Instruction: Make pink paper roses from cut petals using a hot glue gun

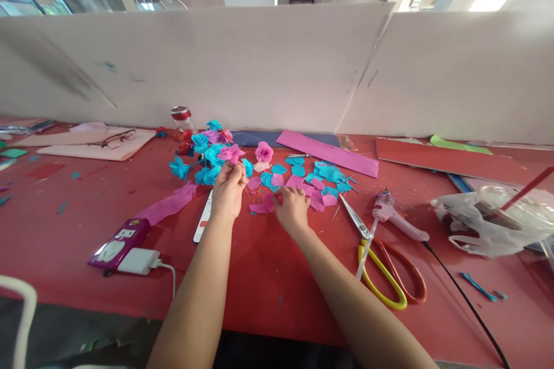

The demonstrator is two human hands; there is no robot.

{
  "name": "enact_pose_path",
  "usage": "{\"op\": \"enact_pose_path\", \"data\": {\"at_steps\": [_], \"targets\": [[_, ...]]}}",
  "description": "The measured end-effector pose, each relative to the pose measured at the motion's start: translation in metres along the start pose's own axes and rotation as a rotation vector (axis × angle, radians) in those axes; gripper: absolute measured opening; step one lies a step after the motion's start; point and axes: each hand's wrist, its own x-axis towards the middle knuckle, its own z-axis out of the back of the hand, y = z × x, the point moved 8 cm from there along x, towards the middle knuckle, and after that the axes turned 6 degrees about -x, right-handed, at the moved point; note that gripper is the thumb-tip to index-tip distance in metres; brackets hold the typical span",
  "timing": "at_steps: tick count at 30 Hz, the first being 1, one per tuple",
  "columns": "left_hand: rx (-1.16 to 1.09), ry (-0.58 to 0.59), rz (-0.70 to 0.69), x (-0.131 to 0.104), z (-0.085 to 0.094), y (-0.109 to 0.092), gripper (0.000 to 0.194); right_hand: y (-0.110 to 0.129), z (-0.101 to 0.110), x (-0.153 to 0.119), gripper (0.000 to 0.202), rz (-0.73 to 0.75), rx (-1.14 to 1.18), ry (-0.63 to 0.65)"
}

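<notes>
My left hand (pixel 230 190) is closed in a pinch below a pink paper flower (pixel 231 153), which stands just above the fingertips. Down at the table, my right hand (pixel 292 207) has its fingers bent over a pink petal (pixel 269 202) at the left edge of the loose petals. Whether the fingertips grip it is too small to tell. Blue petals (pixel 298 170) and other pink petals (pixel 329 200) lie around and beyond this hand. Behind my left hand is a bunch of blue paper flowers (pixel 213 154), and a finished pink flower (pixel 264 152) lies to its right.
Scissors (pixel 392 282) and a pink glue gun (pixel 396 218) with a black cord lie right of my arm. A phone (pixel 202 220), a purple pouch (pixel 125 242) and a white charger (pixel 137 260) are on the left. A plastic bag (pixel 471 225) with a cup is far right.
</notes>
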Motion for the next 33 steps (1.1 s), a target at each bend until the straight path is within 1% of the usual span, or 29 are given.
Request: {"op": "enact_pose_path", "data": {"at_steps": [2,4,6,7,9,11,13,17,19,22,25,27,29,33], "targets": [[0.067,-0.015,0.011,-0.002,-0.001,0.007,0.020,-0.010,0.010,0.001,0.014,-0.008,0.118,-0.006],[0.202,-0.079,0.044,-0.007,0.001,0.015,0.021,-0.019,0.019,0.002,0.013,-0.013,0.237,0.001],[0.407,-0.052,0.143,-0.012,-0.004,0.026,0.024,-0.023,0.028,0.002,0.012,-0.005,0.362,-0.021],[0.468,-0.034,0.192,-0.015,-0.006,0.031,0.027,-0.023,0.032,0.001,0.012,0.010,0.426,-0.042],[0.496,0.021,0.300,-0.022,-0.012,0.041,0.034,-0.022,0.037,-0.003,0.014,0.043,0.530,-0.091],[0.517,0.066,0.364,-0.026,-0.016,0.047,0.032,-0.020,0.038,-0.008,0.015,0.048,0.616,-0.117],[0.553,0.079,0.369,-0.028,-0.018,0.049,0.025,-0.019,0.036,-0.011,0.016,0.033,0.668,-0.103],[0.571,0.057,0.308,-0.026,-0.018,0.047,0.017,-0.018,0.038,-0.012,0.018,0.029,0.684,-0.060],[0.572,0.020,0.293,-0.024,-0.013,0.045,0.018,-0.022,0.042,-0.009,0.017,0.036,0.646,-0.061],[0.547,-0.080,0.290,-0.022,-0.002,0.040,0.024,-0.034,0.047,-0.003,0.015,0.017,0.521,-0.097],[0.490,-0.108,0.332,-0.021,0.002,0.042,0.030,-0.042,0.050,-0.001,0.018,-0.001,0.448,-0.165],[0.461,-0.094,0.355,-0.022,0.000,0.044,0.032,-0.039,0.047,-0.001,0.024,0.022,0.508,-0.163],[0.456,-0.069,0.350,-0.023,-0.004,0.047,0.032,-0.033,0.041,-0.002,0.027,0.035,0.620,-0.117],[0.499,-0.009,0.322,-0.026,-0.013,0.050,0.030,-0.027,0.030,-0.005,0.028,-0.027,0.842,-0.017]]}}
